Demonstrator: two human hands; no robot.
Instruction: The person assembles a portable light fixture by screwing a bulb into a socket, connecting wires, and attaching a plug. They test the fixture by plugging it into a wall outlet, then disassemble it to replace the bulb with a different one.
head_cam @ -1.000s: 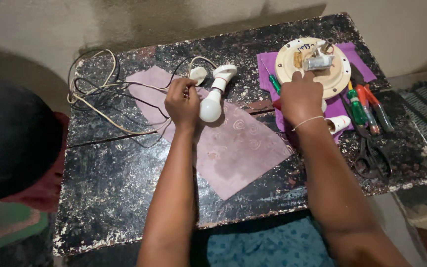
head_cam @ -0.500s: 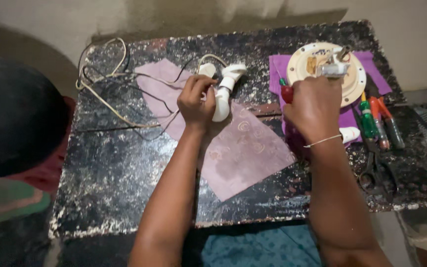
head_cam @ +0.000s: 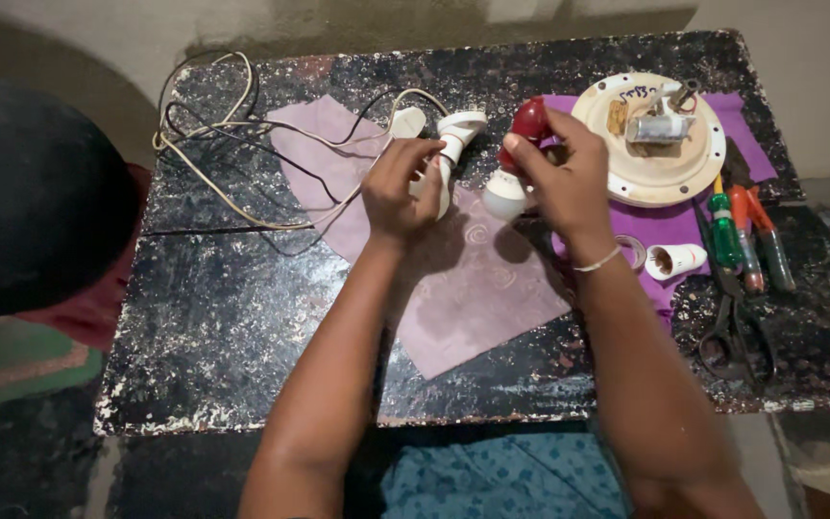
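On table (head_cam: 242,327) | left hand (head_cam: 398,187) grips white socket (head_cam: 451,144) | right hand (head_cam: 569,183) holds red-capped bulb (head_cam: 519,159)

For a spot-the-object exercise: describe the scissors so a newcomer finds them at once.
Start at the round cream disc on the black table's far right. Below it lie screwdrivers; the scissors lie nearest the table's front edge, all dark, with two looped handles, unlike the bright-handled screwdrivers.

Counter (head_cam: 242,327): black, worn and speckled, fills the middle of the frame.
Wires (head_cam: 213,144): loose tangle of white and black, upper left.
Round disc (head_cam: 660,168): cream, small metal parts on it, upper right.
Purple cloth (head_cam: 660,231): under the disc.
Screwdrivers (head_cam: 746,235): green and orange handles, right side.
Scissors (head_cam: 737,336): dark, below the screwdrivers.
Small white socket (head_cam: 676,260): lies on its side, right of centre.
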